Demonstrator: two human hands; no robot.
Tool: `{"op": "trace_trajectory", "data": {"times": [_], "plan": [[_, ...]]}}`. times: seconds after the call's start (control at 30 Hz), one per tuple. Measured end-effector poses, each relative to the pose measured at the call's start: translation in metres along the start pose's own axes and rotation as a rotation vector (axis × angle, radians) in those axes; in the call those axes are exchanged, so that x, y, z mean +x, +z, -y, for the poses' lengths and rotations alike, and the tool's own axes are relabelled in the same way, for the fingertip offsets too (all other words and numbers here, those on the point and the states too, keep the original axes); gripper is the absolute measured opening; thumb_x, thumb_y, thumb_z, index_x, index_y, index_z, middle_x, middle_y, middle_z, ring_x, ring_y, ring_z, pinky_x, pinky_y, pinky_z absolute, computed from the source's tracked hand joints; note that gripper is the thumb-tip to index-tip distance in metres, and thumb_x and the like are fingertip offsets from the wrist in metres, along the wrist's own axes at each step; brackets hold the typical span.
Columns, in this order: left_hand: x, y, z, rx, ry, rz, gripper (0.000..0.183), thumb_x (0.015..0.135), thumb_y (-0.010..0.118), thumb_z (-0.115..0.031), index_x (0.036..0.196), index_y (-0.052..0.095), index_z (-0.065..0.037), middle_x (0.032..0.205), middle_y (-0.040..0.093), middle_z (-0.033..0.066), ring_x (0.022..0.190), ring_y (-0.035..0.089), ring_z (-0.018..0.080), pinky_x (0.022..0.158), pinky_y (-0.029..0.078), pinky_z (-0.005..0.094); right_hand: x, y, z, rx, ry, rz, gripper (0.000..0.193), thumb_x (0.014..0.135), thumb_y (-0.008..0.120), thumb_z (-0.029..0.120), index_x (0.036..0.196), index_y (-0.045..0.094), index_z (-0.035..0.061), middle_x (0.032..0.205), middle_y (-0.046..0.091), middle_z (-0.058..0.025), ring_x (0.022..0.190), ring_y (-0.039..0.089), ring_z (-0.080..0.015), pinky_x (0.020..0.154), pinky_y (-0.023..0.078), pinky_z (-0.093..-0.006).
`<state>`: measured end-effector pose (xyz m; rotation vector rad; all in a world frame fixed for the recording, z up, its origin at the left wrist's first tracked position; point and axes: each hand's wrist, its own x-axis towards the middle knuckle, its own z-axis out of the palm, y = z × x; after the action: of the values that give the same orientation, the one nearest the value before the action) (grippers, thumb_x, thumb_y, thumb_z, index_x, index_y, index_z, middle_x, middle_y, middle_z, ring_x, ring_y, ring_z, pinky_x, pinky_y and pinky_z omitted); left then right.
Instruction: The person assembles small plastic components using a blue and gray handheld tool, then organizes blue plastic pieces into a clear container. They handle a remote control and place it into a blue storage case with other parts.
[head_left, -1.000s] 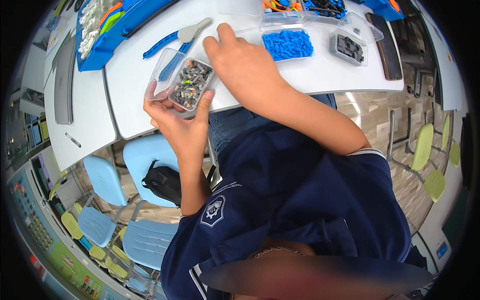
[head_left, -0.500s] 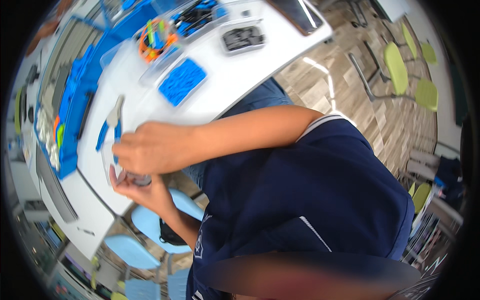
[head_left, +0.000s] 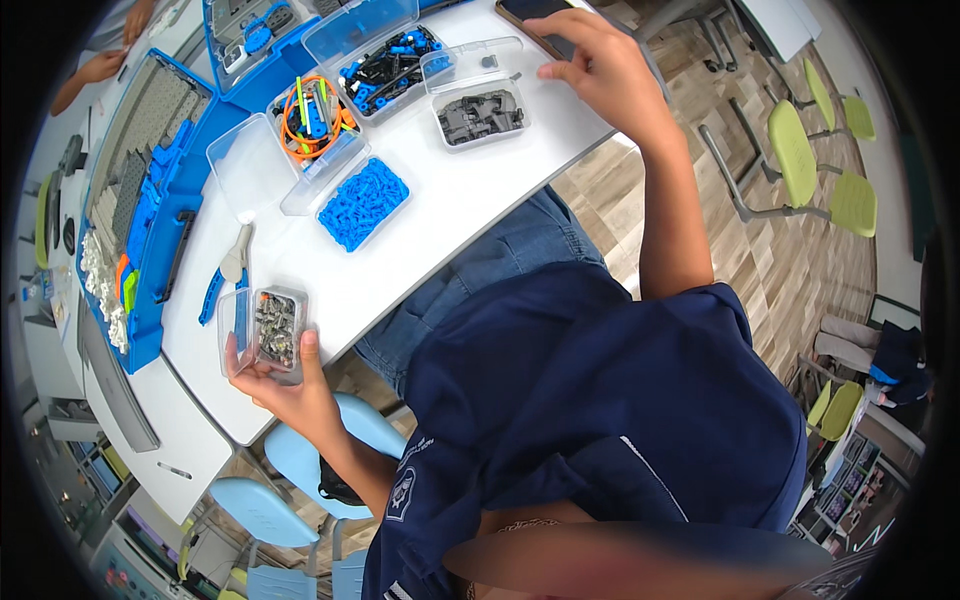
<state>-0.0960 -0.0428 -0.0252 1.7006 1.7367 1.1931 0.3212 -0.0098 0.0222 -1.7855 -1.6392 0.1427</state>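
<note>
My left hand (head_left: pixel 290 388) grips a small clear plastic box (head_left: pixel 290 362) holding many tiny grey parts (head_left: pixel 273 328), fingers below and thumb at its side. The box's clear lid hangs open on its left. Partly behind that lid lies a plier-like tool (head_left: pixel 233 262) with grey jaws and blue handles. My right hand (head_left: pixel 605 75) is raised over the far right of the table, fingers apart and holding nothing. Its fingertips are by a dark flat device (head_left: pixel 535 15); whether they touch it I cannot tell.
On the white table (head_left: pixel 440 195) stand a box of blue pegs (head_left: pixel 365 203), an open box of dark grey parts (head_left: pixel 480 117), a box with orange bands (head_left: pixel 318 118), and a box of black and blue parts (head_left: pixel 390 70). A blue case (head_left: pixel 150 310) stands left. Another person's hands (head_left: pixel 102 66) show far left.
My right hand has left the spot over the small box and swung up and right toward the dark device. The box and its grey parts are now uncovered, still in my left hand.
</note>
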Motion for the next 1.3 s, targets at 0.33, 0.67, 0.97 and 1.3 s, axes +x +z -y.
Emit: {"op": "trace_trajectory", "data": {"times": [0.33,0.67,0.97,1.3], "plan": [[0.001,0.003,-0.003,-0.078,-0.01,-0.012,0.089,0.076,0.09,-0.024,0.145,0.039,-0.003,0.121,0.053,0.0138,0.104,0.057,0.0204,0.094,0.044,0.0325,0.018,0.033,-0.024,0.002,-0.155,0.085,0.032,0.08,0.075,0.003,0.111,0.07,0.005,0.099,0.061,-0.0073,0.068,0.053,-0.0204,0.066,0.047,-0.0329],[0.003,0.0,-0.003,-0.003,-0.005,0.022,0.085,0.078,0.088,-0.018,0.145,0.039,-0.004,0.13,0.053,0.0147,0.104,0.058,0.0186,0.086,0.044,0.0277,0.016,0.04,-0.019,-0.059,-0.146,0.034,0.02,0.083,0.063,-0.004,0.103,0.066,-0.0004,0.094,0.062,-0.0131,0.075,0.061,-0.0285,0.071,0.049,-0.0379],[0.003,0.004,-0.006,0.13,-0.085,-0.023,0.094,0.069,0.092,-0.037,0.144,0.046,-0.006,0.095,0.049,0.0028,0.086,0.04,0.0163,0.091,0.032,0.0325,0.016,0.018,0.001,-0.105,-0.049,-0.296,0.009,0.088,0.072,0.008,0.095,0.069,0.0034,0.086,0.067,-0.0061,0.065,0.055,-0.0138,0.063,0.047,-0.0295],[0.005,0.007,-0.008,0.146,-0.045,-0.02,0.09,0.07,0.093,-0.032,0.143,0.046,-0.005,0.1,0.051,0.0041,0.087,0.041,0.0165,0.086,0.034,0.0318,0.006,0.031,-0.007,-0.277,0.041,-0.193,0.008,0.089,0.068,0.013,0.091,0.068,0.0051,0.099,0.067,-0.0111,0.085,0.066,-0.0371,0.076,0.052,-0.0443]]}}
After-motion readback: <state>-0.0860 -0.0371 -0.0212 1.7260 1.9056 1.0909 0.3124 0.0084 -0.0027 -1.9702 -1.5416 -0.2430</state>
